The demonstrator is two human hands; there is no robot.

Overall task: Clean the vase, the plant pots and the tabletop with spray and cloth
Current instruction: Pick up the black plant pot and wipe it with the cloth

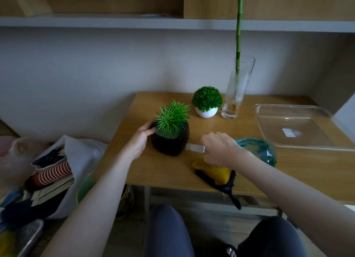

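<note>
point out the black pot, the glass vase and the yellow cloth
black pot (pixel 172 144): head view, on its dark front wall below the spiky plant.
glass vase (pixel 237 87): head view, on its clear side wall, mid-height.
yellow cloth (pixel 217 173): head view, on the folded top face near the table's front edge.

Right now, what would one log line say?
left hand holds black pot | right hand grips spray bottle, nozzle toward pot | yellow cloth on table

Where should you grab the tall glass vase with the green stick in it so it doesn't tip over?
Grip the glass vase low on its body, probably from the front, wrapping fingers around it. It is tall, narrow and leaning, with the long bamboo stalk rising above the rim, so a high grip might tip it. The white pot crowds its left side.
</note>
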